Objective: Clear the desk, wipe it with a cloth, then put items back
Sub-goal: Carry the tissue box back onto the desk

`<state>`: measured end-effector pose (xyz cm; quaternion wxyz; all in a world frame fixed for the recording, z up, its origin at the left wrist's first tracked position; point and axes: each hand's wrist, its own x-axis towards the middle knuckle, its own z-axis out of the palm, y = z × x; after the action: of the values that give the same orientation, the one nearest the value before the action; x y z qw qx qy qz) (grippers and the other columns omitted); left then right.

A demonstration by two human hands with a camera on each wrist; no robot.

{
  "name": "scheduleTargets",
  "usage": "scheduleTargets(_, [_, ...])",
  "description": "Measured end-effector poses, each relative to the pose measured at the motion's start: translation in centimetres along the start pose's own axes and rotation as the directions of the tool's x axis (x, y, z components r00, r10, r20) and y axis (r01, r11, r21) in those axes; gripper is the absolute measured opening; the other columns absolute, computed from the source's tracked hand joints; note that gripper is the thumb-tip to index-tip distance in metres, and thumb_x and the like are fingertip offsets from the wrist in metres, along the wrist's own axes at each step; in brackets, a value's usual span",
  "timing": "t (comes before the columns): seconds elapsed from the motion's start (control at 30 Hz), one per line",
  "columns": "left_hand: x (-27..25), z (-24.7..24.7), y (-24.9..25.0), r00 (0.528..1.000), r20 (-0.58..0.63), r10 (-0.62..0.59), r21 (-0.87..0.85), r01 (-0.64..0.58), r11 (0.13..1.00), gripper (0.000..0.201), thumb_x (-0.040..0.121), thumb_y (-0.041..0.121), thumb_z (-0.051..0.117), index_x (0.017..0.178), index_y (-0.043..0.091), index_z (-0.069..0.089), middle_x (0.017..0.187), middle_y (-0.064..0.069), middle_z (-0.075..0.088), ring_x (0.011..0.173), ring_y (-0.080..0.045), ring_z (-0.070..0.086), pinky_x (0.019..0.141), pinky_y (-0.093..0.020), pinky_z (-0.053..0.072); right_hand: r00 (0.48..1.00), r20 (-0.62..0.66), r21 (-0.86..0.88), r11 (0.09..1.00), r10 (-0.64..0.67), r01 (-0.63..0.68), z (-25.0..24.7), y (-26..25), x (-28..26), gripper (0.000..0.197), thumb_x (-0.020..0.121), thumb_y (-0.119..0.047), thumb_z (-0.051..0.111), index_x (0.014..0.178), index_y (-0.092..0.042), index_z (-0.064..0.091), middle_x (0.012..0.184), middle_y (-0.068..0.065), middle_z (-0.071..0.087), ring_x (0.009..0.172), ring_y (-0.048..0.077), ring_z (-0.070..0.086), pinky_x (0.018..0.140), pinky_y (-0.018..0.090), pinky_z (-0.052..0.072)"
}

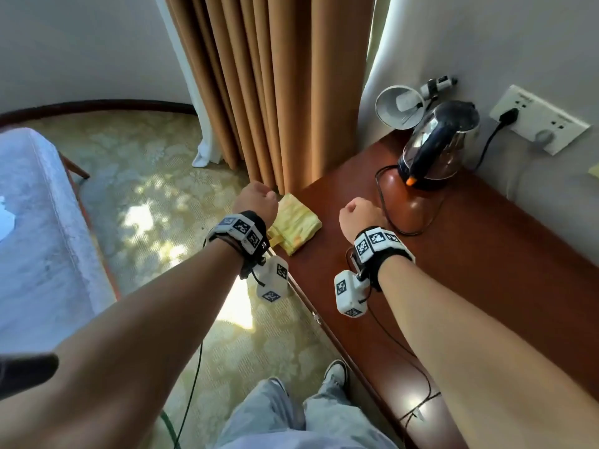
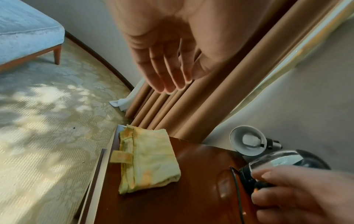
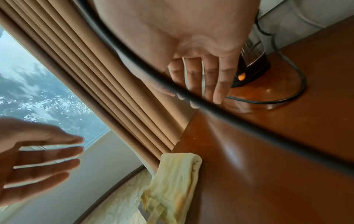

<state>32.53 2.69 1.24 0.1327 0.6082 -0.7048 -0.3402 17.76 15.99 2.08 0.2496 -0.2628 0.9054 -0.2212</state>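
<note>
Reddish wood fills the lower right of the head view: the desk (image 1: 486, 270), with tan curtains (image 1: 275, 92) hanging at its far corner and patterned carpet to the left. I see my left hand (image 1: 256, 200) just left of the folded yellow cloth (image 1: 296, 226), fingers straight and loose, holding nothing. My right hand (image 1: 361, 217) hovers mid-frame over the desk, fingers extended and relaxed, also holding nothing.

I judge the cloth soft, light and floppy; it lies at the desk's near-left corner with a loop tab over the edge, so I would pinch the thick folded stack rather than the tab. The kettle (image 1: 437, 147), upper right of centre, looks stiff and smooth-sided, possibly heavy if filled; its black handle is the place to grip. Its cord (image 1: 405, 230) loops across the wood just ahead of my right hand and, I think, runs on to the wall socket (image 1: 538, 118), so it may snag when I lift. A small lamp (image 1: 400, 106) stands close behind the kettle against the wall
</note>
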Motion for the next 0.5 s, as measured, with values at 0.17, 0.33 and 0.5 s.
scheduleTargets(0.17, [5.5,1.6,-0.6,0.997,0.031,0.064,0.106,-0.067,0.992,0.023,0.095,0.028,0.052,0.114,0.021,0.064,0.103,0.004,0.067,0.091,-0.019,0.066,0.079,-0.032,0.057,0.998,0.027,-0.033,0.998,0.054,-0.053,2.8,-1.7,3.0,0.025,0.097,-0.023,0.047,0.113,-0.020,0.066,0.118,0.011,0.066,0.111,0.034,0.058,0.090,0.037,0.044])
scheduleTargets(0.33, [10.9,4.3,-1.2,0.971,0.227,0.078,0.271,-0.139,0.952,0.034,0.096,0.027,0.050,0.129,0.020,0.055,0.122,-0.004,0.064,0.105,-0.025,0.062,0.091,-0.037,0.053,0.983,0.075,-0.074,0.984,0.170,-0.164,5.7,-2.2,6.1,0.035,0.098,-0.028,0.048,0.130,-0.021,0.059,0.132,0.009,0.060,0.122,0.032,0.053,0.098,0.038,0.042])
scheduleTargets(0.5, [14.6,7.1,-2.6,0.901,0.433,-0.025,0.410,-0.172,0.896,0.048,0.093,0.024,0.053,0.140,0.019,0.045,0.131,-0.009,0.057,0.113,-0.030,0.059,0.094,-0.039,0.052,0.953,0.201,-0.142,0.969,0.228,-0.202,9.8,-2.5,9.0,0.050,0.097,-0.034,0.050,0.144,-0.017,0.046,0.145,0.009,0.051,0.133,0.032,0.047,0.107,0.040,0.039])
